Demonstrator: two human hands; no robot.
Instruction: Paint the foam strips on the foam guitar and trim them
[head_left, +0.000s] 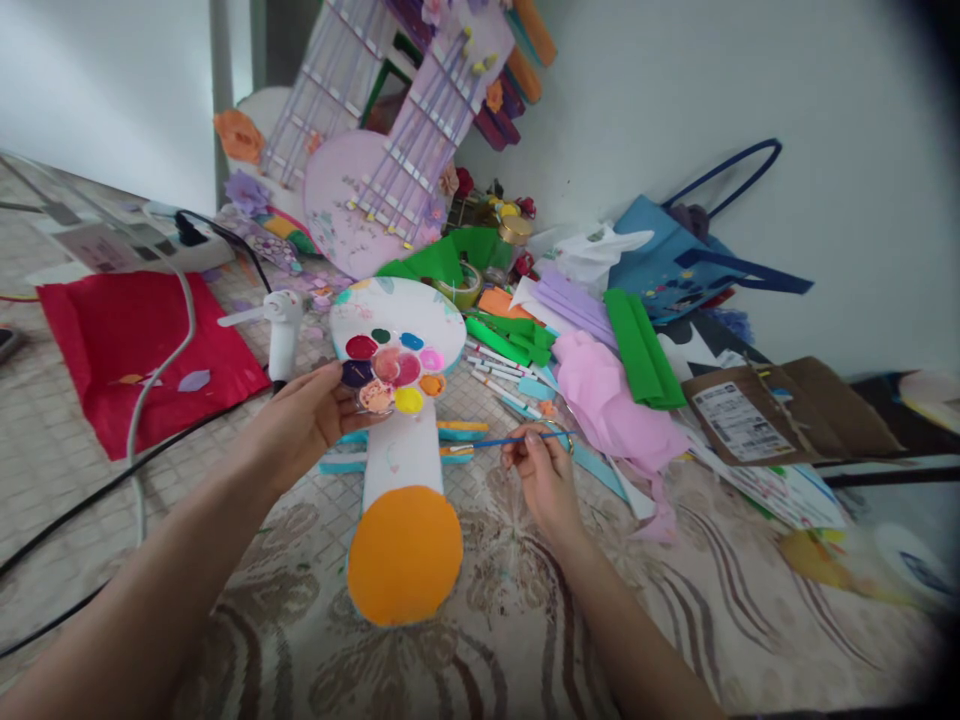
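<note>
My left hand (311,425) grips the left edge of a paint palette (392,372), whose several round wells hold red, green, blue, pink, purple, orange and yellow paint. A thin blue paintbrush (517,439) is pinched in my right hand (545,475), its tip pointing left. Below and behind the palette lies a white cutout (403,455) with a round top and a long neck. An orange disc (405,555) sits at its near end. Blue and orange strips (461,432) stick out on both sides of the neck, close to the brush tip.
A glue gun (284,335) stands left of the cutout, near red paper (142,350) and cables. Markers (510,385), pink crepe paper (611,395) and green paper (641,350) lie right. Farther back are guitar-shaped crafts (356,200), a blue bag (667,255) and brown cardboard (787,410).
</note>
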